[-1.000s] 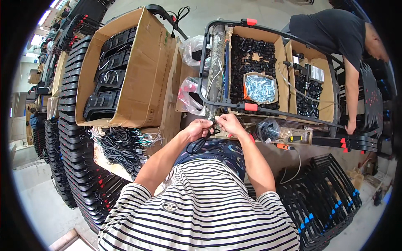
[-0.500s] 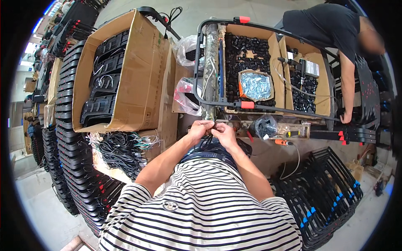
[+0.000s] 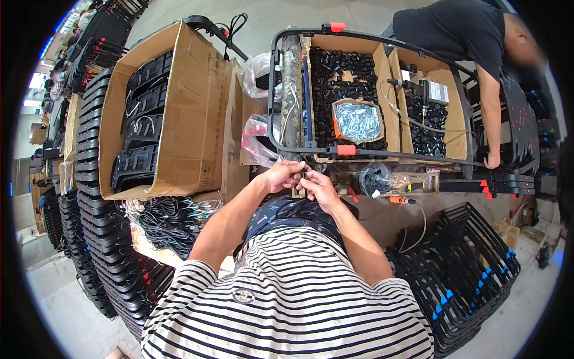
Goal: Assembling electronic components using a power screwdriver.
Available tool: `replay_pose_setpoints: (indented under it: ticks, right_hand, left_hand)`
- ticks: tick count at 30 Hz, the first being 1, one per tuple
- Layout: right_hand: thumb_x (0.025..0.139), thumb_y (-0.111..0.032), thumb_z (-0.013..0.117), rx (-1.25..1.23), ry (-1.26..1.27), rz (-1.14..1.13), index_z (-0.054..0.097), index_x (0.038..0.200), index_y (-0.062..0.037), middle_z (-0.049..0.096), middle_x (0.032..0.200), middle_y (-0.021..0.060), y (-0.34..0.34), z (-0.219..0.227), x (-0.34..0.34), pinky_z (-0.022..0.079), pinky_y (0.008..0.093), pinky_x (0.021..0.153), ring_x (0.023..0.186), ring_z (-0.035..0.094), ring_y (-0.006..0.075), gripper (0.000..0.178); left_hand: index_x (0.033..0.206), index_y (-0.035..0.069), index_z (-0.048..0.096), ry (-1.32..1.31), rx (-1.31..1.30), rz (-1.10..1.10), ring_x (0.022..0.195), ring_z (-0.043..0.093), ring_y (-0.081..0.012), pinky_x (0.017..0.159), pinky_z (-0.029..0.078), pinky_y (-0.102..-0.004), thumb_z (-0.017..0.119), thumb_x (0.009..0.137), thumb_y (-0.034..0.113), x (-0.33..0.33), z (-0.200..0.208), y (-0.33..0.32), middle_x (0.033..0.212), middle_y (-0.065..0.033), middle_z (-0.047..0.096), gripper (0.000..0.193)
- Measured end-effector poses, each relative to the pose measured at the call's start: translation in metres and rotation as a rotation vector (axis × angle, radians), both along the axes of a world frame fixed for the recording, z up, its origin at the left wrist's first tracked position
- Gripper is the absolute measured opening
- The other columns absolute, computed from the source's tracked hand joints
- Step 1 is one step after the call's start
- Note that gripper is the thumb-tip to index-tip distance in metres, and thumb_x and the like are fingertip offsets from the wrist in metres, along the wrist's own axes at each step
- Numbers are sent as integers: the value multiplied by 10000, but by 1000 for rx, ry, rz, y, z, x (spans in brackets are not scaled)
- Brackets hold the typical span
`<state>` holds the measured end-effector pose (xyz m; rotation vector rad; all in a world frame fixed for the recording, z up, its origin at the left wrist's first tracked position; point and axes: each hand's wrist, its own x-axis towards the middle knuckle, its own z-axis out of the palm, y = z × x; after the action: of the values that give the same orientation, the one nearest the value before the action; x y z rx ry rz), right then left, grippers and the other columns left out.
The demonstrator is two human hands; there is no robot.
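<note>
My left hand (image 3: 283,176) and my right hand (image 3: 320,189) meet in front of my waist, both closed in a pinch. Between their fingertips is a small dark piece (image 3: 304,173), too small and covered to name. Just beyond my fingers runs the near bar of a black tubular frame (image 3: 382,155) with red clips (image 3: 345,150). The frame lies over cardboard boxes of small black plastic parts (image 3: 344,66). On those parts sits an open bag of silver screws (image 3: 357,121).
At left stand a carton (image 3: 194,113) of black plastic panels and a bundle of black cables (image 3: 164,224). A power driver (image 3: 423,96) lies in the right box, an orange-handled tool (image 3: 402,200) below. Black frames (image 3: 460,275) stack lower right. Another person's hand (image 3: 492,159) reaches in.
My hands have risen slightly and their fingers have shifted around the small dark piece. Dark strands seen below them earlier no longer show. The whole view has shifted a little.
</note>
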<state>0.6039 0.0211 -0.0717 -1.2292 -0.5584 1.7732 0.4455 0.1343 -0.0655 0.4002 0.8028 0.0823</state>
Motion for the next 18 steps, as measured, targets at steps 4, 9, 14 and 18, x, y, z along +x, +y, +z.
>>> replay_pose_setpoints:
  ticks: [4, 9, 14, 18]
  right_hand:
    - [932, -171, 620, 6, 28, 3, 599, 1002, -62, 649, 819, 15, -2, -4, 3, 374, 187, 500, 634, 526, 41, 131]
    - [931, -163, 622, 9, 10, -23, 591, 979, -63, 630, 804, 7, -2, -2, 1, 346, 190, 485, 607, 484, 33, 116]
    - [941, -144, 597, 0, -17, -18, 571, 939, -69, 611, 819, 12, -2, 2, -2, 353, 195, 507, 616, 458, 41, 79]
    - [933, -133, 604, 15, -16, -22, 568, 933, -69, 587, 808, -10, -3, -2, -4, 344, 192, 509, 619, 445, 35, 74]
  left_hand:
    - [965, 35, 674, 225, 233, 20, 518, 420, -45, 442, 300, -217, 657, 934, 255, -1, -11, -10, 649, 27, 531, 223]
    - [1040, 4, 657, 410, 783, -12, 550, 472, -49, 484, 382, -211, 599, 974, 229, 3, 22, -25, 706, 13, 575, 242]
    - [1073, -4, 661, 299, 793, -61, 610, 511, -53, 563, 440, -217, 610, 968, 202, -4, 27, -20, 730, 19, 589, 237]
    - [1082, -2, 668, 293, 798, -111, 633, 524, -57, 592, 454, -221, 609, 966, 183, -6, 27, -17, 739, 17, 597, 226]
